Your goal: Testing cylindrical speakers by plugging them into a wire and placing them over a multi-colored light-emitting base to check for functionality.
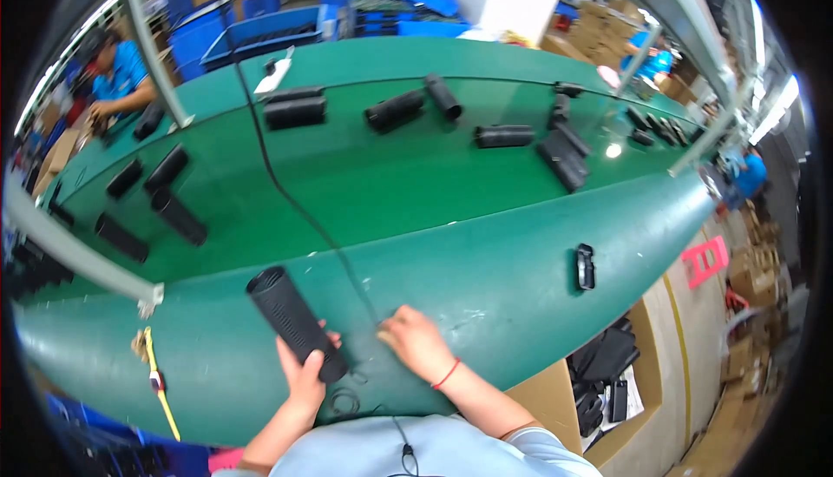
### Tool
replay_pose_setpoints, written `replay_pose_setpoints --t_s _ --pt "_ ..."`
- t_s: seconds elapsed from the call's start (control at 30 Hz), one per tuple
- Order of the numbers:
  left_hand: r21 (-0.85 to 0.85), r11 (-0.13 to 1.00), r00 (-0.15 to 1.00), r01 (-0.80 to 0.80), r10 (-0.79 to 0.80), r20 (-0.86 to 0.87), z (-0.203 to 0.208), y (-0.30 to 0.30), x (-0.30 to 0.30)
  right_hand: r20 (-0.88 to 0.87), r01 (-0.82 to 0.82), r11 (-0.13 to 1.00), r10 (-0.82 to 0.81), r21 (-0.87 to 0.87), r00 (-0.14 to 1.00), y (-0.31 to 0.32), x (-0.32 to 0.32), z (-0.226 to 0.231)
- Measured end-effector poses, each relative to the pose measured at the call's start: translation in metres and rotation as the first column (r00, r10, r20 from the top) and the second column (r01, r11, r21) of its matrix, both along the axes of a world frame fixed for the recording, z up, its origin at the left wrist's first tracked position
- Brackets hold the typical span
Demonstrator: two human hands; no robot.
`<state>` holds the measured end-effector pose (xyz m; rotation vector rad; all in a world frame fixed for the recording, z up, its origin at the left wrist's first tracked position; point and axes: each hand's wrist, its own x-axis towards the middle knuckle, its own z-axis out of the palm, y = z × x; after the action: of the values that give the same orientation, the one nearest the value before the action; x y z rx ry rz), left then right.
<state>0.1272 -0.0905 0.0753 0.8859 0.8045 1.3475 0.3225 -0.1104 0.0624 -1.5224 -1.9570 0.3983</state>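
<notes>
Black and perforated, a cylinder [290, 312] is slanting above the green worktop [217, 364], the person's left hand [304, 377] gripping its lower end. The right hand [418, 343] is sitting at a dark cable [299, 206]; one cannot tell whether its fingers are pinching it. Black tubes [295, 111] are lying scattered on the shiny green belt [390, 182] beyond.

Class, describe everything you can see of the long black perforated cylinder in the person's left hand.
The long, matte black cylinder looks like plastic, with small holes along its side and a round rim at its far end. It slants over the smooth green work surface, far end toward the left. The bare left hand grips it near its closer end; whether it touches the surface is unclear.
</notes>
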Motion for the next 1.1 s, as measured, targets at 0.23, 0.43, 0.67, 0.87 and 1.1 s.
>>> replay_pose_setpoints --t_s 0.23,0.43,0.67,0.87,1.1 --pt "0.188 0.972 0.990 0.141 -0.139 -0.026 0.019 0.021 0.015 -0.910 -0.054 0.993 -0.070 -0.101 0.409 -0.005 -0.020 0.068" --pt "0.289 0.947 0.990 0.138 -0.127 -0.054 0.017 0.014 0.019 -0.774 -0.017 0.999 0.032 0.027 0.632 -0.006 -0.030 0.071" --pt "0.287 0.956 0.998 0.059 -0.052 -0.032 0.017 0.016 0.021 -0.668 0.016 0.999 0.019 0.046 0.744 -0.013 -0.031 0.075" --pt "0.308 0.949 0.996 0.070 -0.049 -0.075 0.013 0.013 0.024 -0.631 -0.009 0.998 0.044 0.058 0.775 -0.016 -0.029 0.076" --pt "0.297 0.954 0.995 -0.035 0.062 -0.080 0.012 0.005 0.028 -0.645 -0.136 0.985 0.172 0.106 0.745 -0.010 -0.025 0.070"
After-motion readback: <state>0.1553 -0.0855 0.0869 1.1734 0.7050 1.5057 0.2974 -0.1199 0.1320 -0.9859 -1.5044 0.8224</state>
